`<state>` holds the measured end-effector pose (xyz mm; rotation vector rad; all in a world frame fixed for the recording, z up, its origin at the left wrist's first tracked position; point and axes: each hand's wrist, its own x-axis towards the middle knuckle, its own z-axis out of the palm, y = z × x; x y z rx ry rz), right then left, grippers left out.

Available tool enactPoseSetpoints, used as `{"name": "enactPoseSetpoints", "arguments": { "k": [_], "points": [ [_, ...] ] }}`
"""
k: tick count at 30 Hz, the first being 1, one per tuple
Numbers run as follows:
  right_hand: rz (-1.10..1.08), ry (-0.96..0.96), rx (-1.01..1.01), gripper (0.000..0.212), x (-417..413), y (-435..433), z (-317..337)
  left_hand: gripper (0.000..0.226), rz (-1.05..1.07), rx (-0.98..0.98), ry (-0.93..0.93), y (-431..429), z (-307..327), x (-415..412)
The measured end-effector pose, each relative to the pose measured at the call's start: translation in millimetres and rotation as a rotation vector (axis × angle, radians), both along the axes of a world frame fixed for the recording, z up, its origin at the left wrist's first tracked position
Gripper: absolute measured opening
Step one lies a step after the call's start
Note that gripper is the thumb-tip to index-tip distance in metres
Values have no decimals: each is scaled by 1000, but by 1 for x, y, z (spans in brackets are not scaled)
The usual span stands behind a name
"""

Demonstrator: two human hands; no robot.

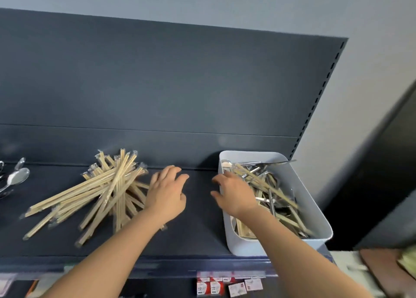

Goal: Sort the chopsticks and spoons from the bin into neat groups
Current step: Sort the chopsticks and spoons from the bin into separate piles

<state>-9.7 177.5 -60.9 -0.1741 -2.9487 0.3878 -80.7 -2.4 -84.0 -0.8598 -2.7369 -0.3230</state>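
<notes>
The sorting is midway. A loose pile of wrapped chopsticks [108, 192] lies on the left part of the dark shelf [198, 219], fanned out and crossing rather than squared. A few metal spoons [19, 177] lie at the far left edge of the view. The white bin [247, 246] stands on the right of the shelf, with mixed chopsticks [265, 185] and spoon handles [267, 199] inside.

The step in hand looks like another pick from the bin. The right hand [236, 192] reaches over the bin's left wall, its fingers down among the contents. Whether its grip has closed on anything cannot be told, since the fingertips are hidden and blurred. The left hand [166, 194] hovers palm down just beside the right edge of the pile, fingers spread and relaxed, its grip open and holding nothing.

The next move likely calls for singling out one kind from the tangle, lifting it clear of the crossing pieces, and carrying it left to its group. The pile would then need aligning to count as neat.

Counts:
- Bins: one.
- Hands: two.
- Chopsticks in the pile: wrapped sticks, well over a dozen, too overlapped to count exactly.
- Spoons at the left: two or three, cut off by the edge.
- Bin contents: several of each kind, not countable.
</notes>
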Motion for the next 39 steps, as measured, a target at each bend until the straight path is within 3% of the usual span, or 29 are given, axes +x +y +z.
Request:
{"name": "enactPoseSetpoints", "arguments": {
  "k": [7, 15, 18, 22, 27, 31, 33, 36, 39],
  "points": [
    [-111, -86, 58, 41, 47, 79, 5, 41, -167, -95, 67, 93, 15, 44],
    [-231, -312, 52, 30, 75, 124, -20, 33, -252, -337, -82, 154, 1, 55],
    [-262, -305, 28, 30, 72, 127, -30, 36, -275, -354, -127, 169, -5, 50],
    [-307, -309, -6, 31, 63, 127, -35, 17, -282, -313, -181, 186, -12, 37],
    [-407, -330, -173, 12, 45, 134, -32, 12, -287, -350, -228, 197, -7, 19],
    [-492, -272, -308, 15, 31, 138, -24, 38, -335, -348, -304, 197, -3, -2],
    [-500, -253, -323, 5, 26, 139, -21, 48, -396, -436, -377, 196, -3, -7],
    [-524, -231, -299, 20, 21, 138, -23, 46, -415, -541, -382, 197, -6, -7],
    [-528, -185, -248, 26, 21, 138, -26, 30, -478, -535, -301, 197, -7, -9]
  ]
}}
